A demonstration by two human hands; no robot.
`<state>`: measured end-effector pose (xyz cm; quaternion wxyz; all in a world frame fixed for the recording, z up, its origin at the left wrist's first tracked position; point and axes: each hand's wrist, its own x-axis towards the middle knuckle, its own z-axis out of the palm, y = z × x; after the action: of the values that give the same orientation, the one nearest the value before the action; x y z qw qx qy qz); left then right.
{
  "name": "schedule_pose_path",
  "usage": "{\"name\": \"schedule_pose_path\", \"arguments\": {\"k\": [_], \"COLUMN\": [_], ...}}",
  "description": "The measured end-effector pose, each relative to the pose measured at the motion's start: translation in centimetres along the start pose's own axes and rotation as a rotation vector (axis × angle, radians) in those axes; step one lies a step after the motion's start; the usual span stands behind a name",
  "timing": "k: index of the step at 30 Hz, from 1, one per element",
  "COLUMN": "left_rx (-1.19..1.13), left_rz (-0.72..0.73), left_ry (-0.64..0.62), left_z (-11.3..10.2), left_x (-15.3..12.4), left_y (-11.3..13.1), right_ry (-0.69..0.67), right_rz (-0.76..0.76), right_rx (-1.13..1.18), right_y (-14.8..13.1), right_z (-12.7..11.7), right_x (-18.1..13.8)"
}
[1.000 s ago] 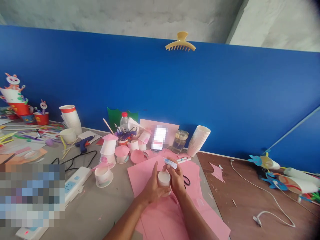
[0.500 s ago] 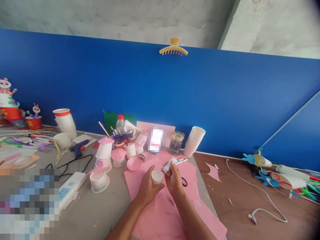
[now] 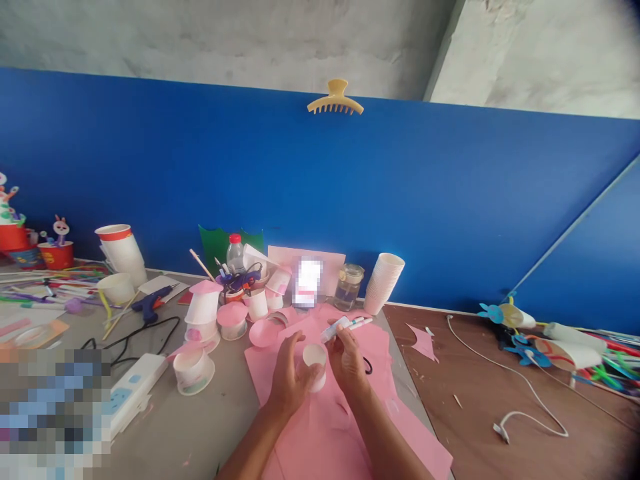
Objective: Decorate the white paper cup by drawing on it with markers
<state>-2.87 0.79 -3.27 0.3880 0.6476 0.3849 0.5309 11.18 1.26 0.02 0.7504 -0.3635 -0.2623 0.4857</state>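
A small white paper cup (image 3: 315,379) is in my left hand (image 3: 290,377), its thumb across the front and its other fingers at the far left side. The cup's rim faces up and toward me. My right hand (image 3: 349,360) pinches a small white tube or bottle (image 3: 334,329) with bluish marks, just right of the cup's rim. White pens (image 3: 361,323) show behind the right fingers. Beside that hand lies a black loop (image 3: 369,365), partly hidden, on the pink paper sheets (image 3: 325,433) below both hands.
Pink-and-white paper cup models (image 3: 204,303) stand at left, near a power strip (image 3: 135,390) and a blue glue gun (image 3: 151,303). At the back are a lit phone (image 3: 307,281), a glass jar (image 3: 349,287) and stacked paper cups (image 3: 385,283). A white cable (image 3: 500,370) crosses the brown table.
The paper cup has turned in my left hand, so more of its side shows. My left thumb now lies across its front. The tube has tilted flatter, and the view has shifted slightly.
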Motion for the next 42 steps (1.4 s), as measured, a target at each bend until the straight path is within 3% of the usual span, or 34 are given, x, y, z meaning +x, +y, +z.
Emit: {"name": "schedule_pose_path", "arguments": {"k": [6,14,19,26,37,42], "left_rx": [0.018,-0.198,-0.239,-0.294,-0.343,-0.352], "left_rz": [0.123,-0.066,-0.067,-0.058,-0.11,-0.112], "left_ry": [0.105,0.174,0.159,0.164,0.187,0.199], "left_z": [-0.6,-0.8,-0.8,-0.7,-0.8,-0.8], "left_x": [-0.1,-0.2,-0.2,-0.1,0.4,0.4], "left_y": [0.7,1.7,2.5,3.1,3.2,2.8], "right_ry": [-0.113,-0.402,-0.327,-0.263,-0.35,-0.392], "right_rz": [-0.103,-0.104,-0.195,-0.117,-0.007,-0.035], "right_rx": [-0.096,-0.432,-0.563,-0.519,-0.579,-0.613], "right_y": [-1.5,-2.5,-2.9,-3.0,-3.7,-4.1], "right_z": [1.3,2.2,1.9,2.3,2.4,1.9], "right_x": [-1.5,-3.3,-2.4,-2.4,-2.4,-2.3]}}
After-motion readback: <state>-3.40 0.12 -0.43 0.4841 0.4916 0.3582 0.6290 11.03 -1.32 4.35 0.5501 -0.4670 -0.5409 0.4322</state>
